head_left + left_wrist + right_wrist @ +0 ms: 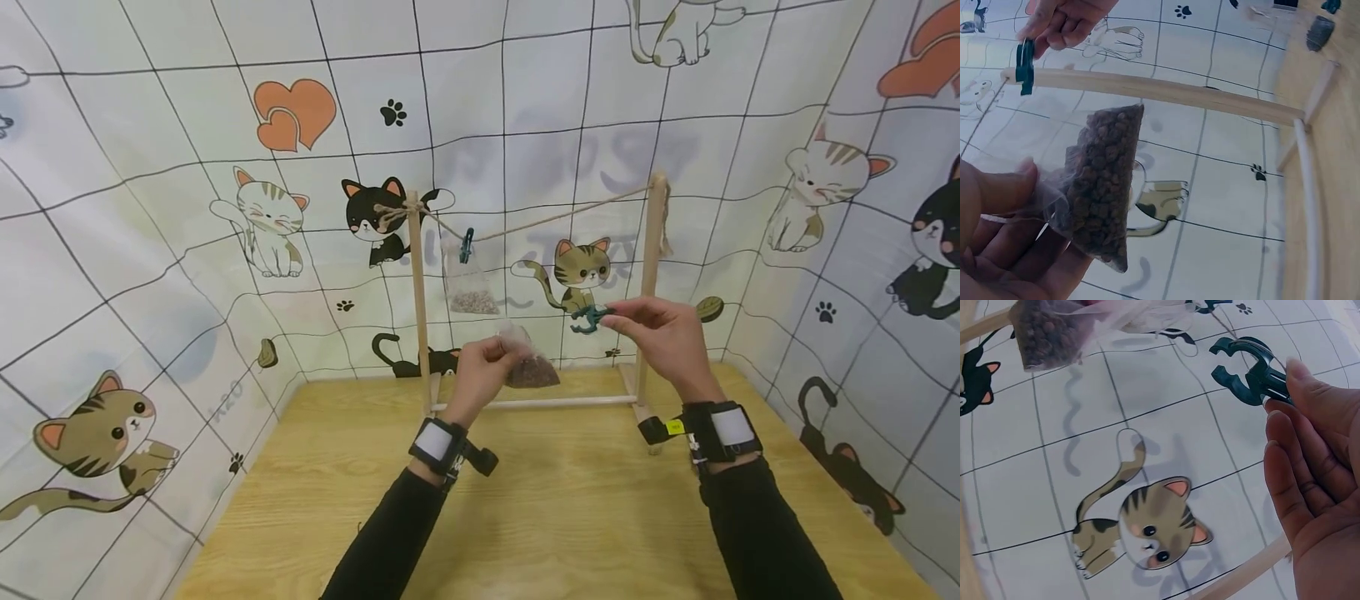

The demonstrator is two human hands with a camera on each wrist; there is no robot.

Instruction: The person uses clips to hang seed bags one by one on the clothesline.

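Between thumb and fingers, my left hand pinches the top of a clear plastic bag filled with small dark brown pellets. My right hand squeezes the handles of a green clothespin by thumb and fingers; in the right wrist view the clothespin's jaws stand apart with nothing between them. Behind the hands, a second clear bag with paler bits hangs from the twine, held by another green clothespin. The bag in my left hand is below the twine, apart from it.
A wooden frame carries the twine between its left post and right post. A white rod joins the posts low down, above the wooden table. Cat-printed cloth surrounds the table at the back and sides.
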